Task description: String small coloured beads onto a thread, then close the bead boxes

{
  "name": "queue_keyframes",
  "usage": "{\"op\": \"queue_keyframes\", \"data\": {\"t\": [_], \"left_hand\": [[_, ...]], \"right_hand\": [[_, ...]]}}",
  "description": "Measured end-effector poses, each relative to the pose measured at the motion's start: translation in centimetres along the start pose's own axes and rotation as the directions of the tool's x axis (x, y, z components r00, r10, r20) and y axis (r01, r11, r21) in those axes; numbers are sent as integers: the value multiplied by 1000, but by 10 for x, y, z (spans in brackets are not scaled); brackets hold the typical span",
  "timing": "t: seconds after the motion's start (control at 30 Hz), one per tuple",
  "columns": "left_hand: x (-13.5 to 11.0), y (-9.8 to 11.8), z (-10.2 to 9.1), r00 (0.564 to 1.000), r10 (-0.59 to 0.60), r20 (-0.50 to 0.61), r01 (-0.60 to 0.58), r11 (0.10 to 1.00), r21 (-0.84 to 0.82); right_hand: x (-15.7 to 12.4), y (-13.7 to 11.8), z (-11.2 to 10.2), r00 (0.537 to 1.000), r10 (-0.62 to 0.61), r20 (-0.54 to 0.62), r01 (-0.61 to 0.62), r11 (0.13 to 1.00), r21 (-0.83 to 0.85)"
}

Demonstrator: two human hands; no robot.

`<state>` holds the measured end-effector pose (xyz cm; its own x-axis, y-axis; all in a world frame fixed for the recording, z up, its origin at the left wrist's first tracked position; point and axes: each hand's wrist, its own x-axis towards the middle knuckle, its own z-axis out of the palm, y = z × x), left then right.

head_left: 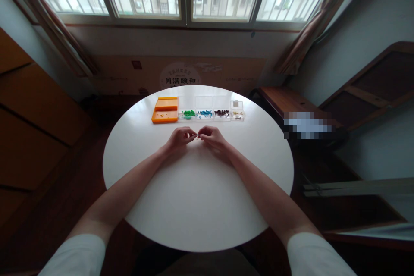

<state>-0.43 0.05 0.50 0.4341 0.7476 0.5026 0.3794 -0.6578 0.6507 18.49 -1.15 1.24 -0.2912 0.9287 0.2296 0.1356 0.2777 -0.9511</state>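
Over the white round table (194, 207), the fingertips of my left hand (180, 137) and my right hand (211, 136) meet in a pinch. Between them shows a tiny dark bluish piece (197, 134), too small to name closely; both hands appear closed on it. Just below the fingertips is a tiny yellowish speck (197, 139). Beyond my hands stand an open orange case (164, 120) with a few small orange bits and clear lidded boxes holding small green pieces (189, 114), blue pieces (205, 113), dark brown pieces (221, 112) and pale pieces (237, 114).
The boxes stand in a row near the table's far edge. A wooden bench (287, 97) with a blurred-out item on it is at the right. Behind the table are a printed cardboard panel (116, 69) and a barred window (187, 19). An orange-brown cabinet (35, 103) stands left.
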Motion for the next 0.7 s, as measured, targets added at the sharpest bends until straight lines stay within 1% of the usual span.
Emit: {"op": "queue_keyframes", "data": {"t": [0.23, 0.5, 0.63, 0.7], "left_hand": [[0, 2, -1, 1000, 1, -4, -1, 1000, 13], [1, 2, -1, 1000, 18, -7, -18, 1000, 15], [1, 1, 0, 1000, 4, -24, -4, 1000, 2], [1, 2, -1, 999, -14, -49, 14, 1000, -4]], "right_hand": [[-1, -3, -1, 1000, 1, 11, -1, 1000, -5], [0, 1, -1, 1000, -10, 13, 10, 1000, -17], [0, 0, -1, 1000, -9, 1, 9, 1000, -15], [0, 0, 0, 1000, 3, -15, -3, 1000, -10]]}}
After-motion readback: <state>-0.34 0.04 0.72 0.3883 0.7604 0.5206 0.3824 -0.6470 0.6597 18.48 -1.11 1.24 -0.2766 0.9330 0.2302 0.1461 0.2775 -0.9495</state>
